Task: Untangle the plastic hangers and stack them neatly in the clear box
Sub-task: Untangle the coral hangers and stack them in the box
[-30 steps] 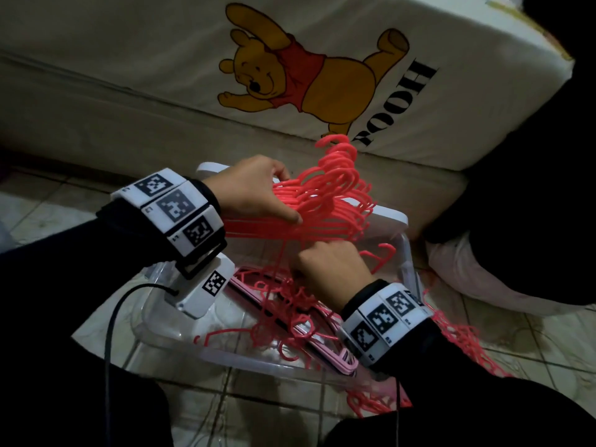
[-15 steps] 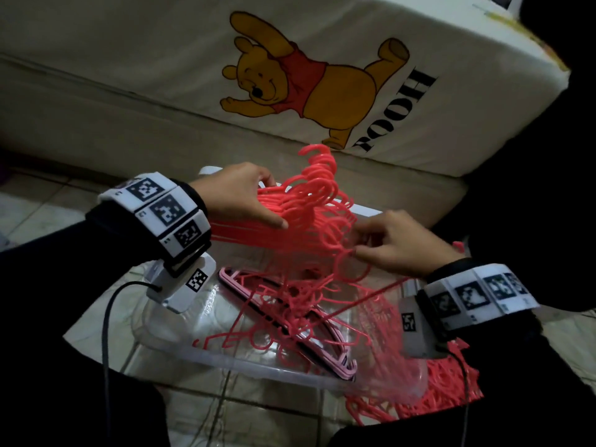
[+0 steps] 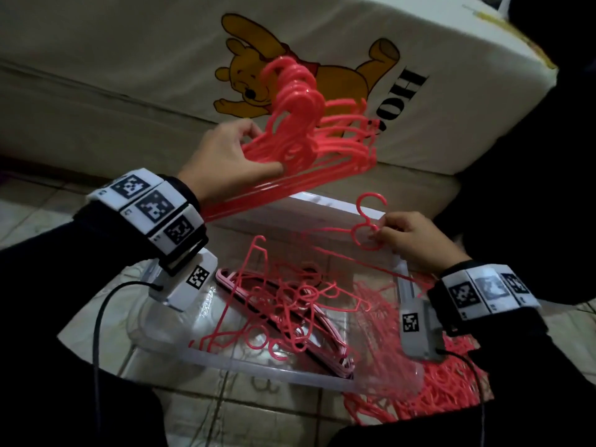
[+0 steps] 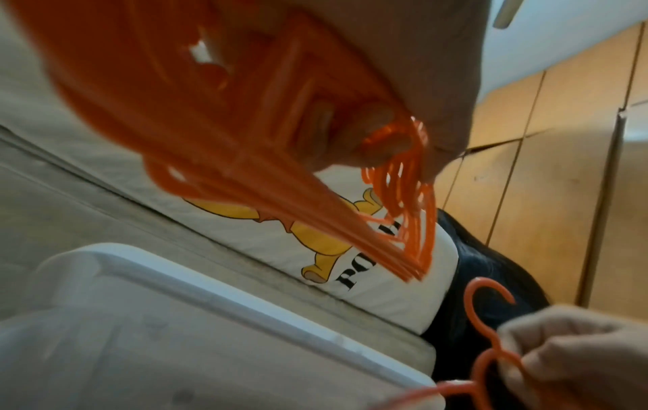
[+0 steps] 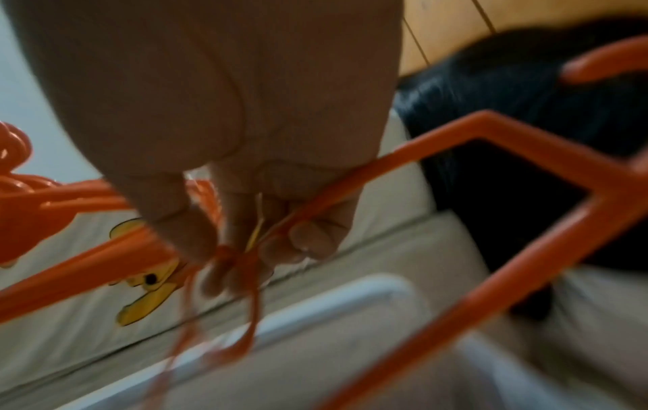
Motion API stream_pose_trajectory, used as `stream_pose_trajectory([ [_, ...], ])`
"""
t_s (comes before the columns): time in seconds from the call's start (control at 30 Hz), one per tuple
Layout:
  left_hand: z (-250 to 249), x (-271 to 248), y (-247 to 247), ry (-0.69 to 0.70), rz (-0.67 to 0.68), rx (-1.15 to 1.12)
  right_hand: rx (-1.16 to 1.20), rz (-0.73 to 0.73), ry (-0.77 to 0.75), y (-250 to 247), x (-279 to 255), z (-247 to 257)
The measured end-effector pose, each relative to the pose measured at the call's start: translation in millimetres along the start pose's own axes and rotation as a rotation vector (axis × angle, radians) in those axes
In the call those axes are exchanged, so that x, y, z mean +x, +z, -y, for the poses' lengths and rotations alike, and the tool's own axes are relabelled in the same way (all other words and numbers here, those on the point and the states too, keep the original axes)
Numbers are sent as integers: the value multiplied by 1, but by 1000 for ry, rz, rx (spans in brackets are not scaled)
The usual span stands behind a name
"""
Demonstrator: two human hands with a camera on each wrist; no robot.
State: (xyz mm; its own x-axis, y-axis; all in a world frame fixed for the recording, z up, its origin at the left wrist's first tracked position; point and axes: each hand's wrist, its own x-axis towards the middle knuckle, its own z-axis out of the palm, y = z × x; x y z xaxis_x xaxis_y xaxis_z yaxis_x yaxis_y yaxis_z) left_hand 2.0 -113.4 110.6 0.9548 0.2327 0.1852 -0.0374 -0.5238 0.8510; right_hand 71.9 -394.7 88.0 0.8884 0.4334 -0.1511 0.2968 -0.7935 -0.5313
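Note:
My left hand (image 3: 232,159) grips an aligned bundle of coral-pink plastic hangers (image 3: 306,130), raised above the clear box (image 3: 264,375) with the hooks pointing up. In the left wrist view the bundle (image 4: 273,172) fans out from under my palm. My right hand (image 3: 409,237) pinches a single hanger (image 3: 367,227) by its neck at the box's far right corner; its hook (image 4: 487,296) stands upright. In the right wrist view my fingers (image 5: 305,238) curl round that hanger's thin neck. Several tangled hangers (image 3: 283,304) lie in the box over a pale pink stack (image 3: 335,356).
A folded mattress with a yellow bear print (image 3: 322,75) stands just behind the box. More coral hangers (image 3: 451,388) are heaped on the tiled floor to the box's right. A dark bundle (image 3: 532,156) fills the right side. Cables (image 3: 96,343) trail from both wrist cameras.
My left hand has lifted the bundle higher and toward the mattress. My right hand has pulled one hanger free of the bundle and drawn it right, to the box's far corner.

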Motion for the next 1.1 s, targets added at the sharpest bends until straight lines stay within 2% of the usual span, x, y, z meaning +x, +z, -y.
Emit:
stream_pose_trajectory([
  [0.1, 3, 3, 1, -1, -84, 13, 442, 45, 101, 17, -4, 12],
  [0.17, 6, 5, 2, -13, -116, 26, 740, 127, 165, 27, -8, 21],
  [0.23, 9, 6, 3, -25, -135, 34, 913, 212, 194, 34, -12, 31],
  [0.33, 11, 6, 2, -38, -133, 15, 1079, 267, 144, 44, -18, 47],
  [0.4, 11, 5, 2, -44, -122, -10, 1081, 221, 57, 50, -20, 57],
  [0.53, 9, 1, 6, -36, -79, 10, 817, -52, -131, 54, -14, 72],
  [0.63, 7, -5, 14, -50, -19, 6, 784, -251, -164, 52, -8, 77],
  [0.73, 7, -9, 22, -62, 39, -23, 745, -369, -159, 54, -2, 80],
  [0.93, 7, -15, 35, -64, 88, -43, 765, -404, -148, 63, 5, 84],
  [1.03, 9, -15, 36, -67, 104, -18, 761, -358, -168, 58, 4, 81],
  [1.1, 9, -14, 35, -64, 106, 0, 721, -250, -202, 47, 6, 74],
])
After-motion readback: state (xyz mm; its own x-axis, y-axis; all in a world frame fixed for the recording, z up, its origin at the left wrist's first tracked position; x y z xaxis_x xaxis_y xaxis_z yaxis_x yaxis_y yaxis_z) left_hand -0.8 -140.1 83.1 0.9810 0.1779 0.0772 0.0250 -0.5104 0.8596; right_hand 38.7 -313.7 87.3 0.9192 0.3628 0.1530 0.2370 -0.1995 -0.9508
